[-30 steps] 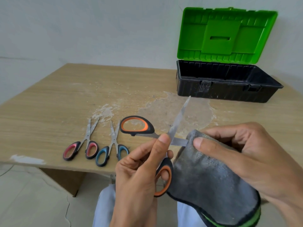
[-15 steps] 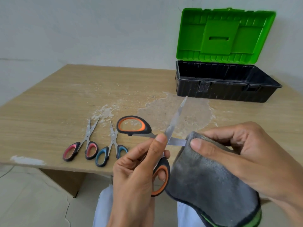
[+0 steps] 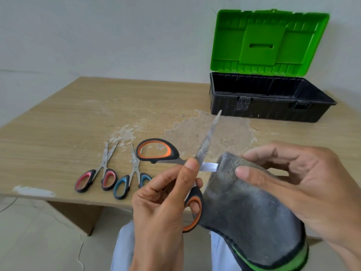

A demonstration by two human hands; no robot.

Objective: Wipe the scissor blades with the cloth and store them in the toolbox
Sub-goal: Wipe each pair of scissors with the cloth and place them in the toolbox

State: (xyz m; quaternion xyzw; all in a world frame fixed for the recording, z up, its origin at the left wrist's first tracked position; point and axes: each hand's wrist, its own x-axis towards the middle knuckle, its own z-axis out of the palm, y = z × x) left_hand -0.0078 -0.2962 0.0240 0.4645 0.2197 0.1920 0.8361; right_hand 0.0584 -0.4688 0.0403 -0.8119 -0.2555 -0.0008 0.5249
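**tinker_a:** How are the hands set here?

**benchrat:** The big orange-and-black-handled scissors are pinched near the pivot by the left hand, thumb and forefinger curled onto them. One handle loop is tucked down by the palm and the other is stuck out to the left. The blades are splayed wide. One is pointed up and away, the other is run sideways into the grey fleecy cloth with the green trim. That cloth is wrapped over the blade and squeezed by the right hand, thumb on the near side, fingers curled over the far side. All of it is held up in the air around the near edge of the pale wooden table.

**tinker_a:** Room to move? Anything in the way?

**benchrat:** The black plastic toolbox is parked beyond the right hand, well apart, with its green lid propped upright. Tabletop with a scuffed whitish patch is spread between the hands and the box. Left of the left hand, near the table's front edge, two small pairs are laid flat side by side with their tips pointed away. They're the red-handled small scissors and the blue-handled small scissors, and the blue pair is nearer the hand. Light trouser legs are seen under the hands.
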